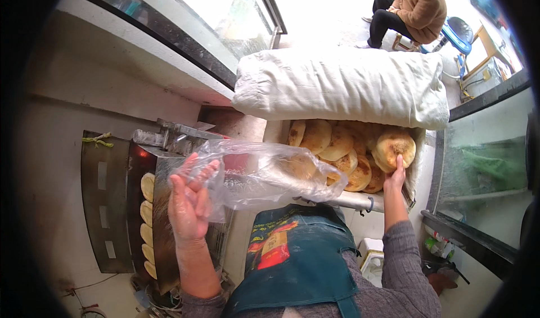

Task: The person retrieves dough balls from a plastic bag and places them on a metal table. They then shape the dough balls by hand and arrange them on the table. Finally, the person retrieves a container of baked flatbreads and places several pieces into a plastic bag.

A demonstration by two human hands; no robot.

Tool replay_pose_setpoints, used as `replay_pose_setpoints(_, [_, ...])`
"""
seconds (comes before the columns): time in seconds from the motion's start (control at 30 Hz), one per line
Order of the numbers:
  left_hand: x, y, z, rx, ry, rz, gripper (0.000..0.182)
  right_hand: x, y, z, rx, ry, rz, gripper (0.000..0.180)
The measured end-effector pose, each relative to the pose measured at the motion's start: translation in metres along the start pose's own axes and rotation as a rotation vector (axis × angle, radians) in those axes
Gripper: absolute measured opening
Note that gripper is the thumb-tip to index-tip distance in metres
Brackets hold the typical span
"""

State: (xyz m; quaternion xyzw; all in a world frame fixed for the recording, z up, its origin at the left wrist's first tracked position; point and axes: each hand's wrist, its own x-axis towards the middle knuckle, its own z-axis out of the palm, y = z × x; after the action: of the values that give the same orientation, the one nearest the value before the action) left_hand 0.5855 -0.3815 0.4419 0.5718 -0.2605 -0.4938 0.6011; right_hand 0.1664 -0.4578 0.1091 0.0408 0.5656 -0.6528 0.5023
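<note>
A clear plastic bag hangs from my left hand, its mouth spread out towards the right. The far end of the bag overlaps part of the bread in the bin. My right hand grips a stack of round flatbreads at the bin's right end, thumb on top. Several more browned flatbreads lie overlapping in the bin. A thick white cloth quilt is folded back across the bin's far side and hides what lies under it.
To the left stands a metal oven with a row of pale dough rounds along its opening. Glass panels flank the bin on the right. Beyond the quilt, a person sits on a stool. A white foam box is below.
</note>
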Motion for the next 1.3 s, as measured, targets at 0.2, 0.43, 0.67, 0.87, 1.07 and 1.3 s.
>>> replay_pose_setpoints(0.2, [-0.017,-0.003,-0.001,0.049,-0.062,-0.009,0.056,-0.124,-0.039,0.014,-0.149,-0.231,-0.278,0.039])
replay_pose_setpoints(0.43, [-0.021,-0.001,0.003,0.027,-0.17,-0.016,0.063,-0.242,-0.099,0.101,-0.215,-1.021,-0.465,0.056])
replay_pose_setpoints(0.67, [-0.042,-0.012,-0.005,0.283,-0.275,0.138,0.059,-0.256,-0.028,0.133,-0.433,-1.193,0.672,0.05])
replay_pose_setpoints(0.87, [-0.073,-0.046,-0.036,0.489,-0.243,0.072,0.053,-0.232,0.066,0.128,-0.209,-0.848,0.746,0.039])
replay_pose_setpoints(1.07, [-0.08,-0.048,-0.074,0.008,0.052,-0.119,0.057,-0.213,0.109,0.128,-0.371,-1.027,0.173,0.041])
replay_pose_setpoints(1.3, [-0.053,-0.031,-0.036,-0.081,0.056,0.088,0.051,-0.22,0.129,0.141,-0.691,-1.092,0.117,0.045])
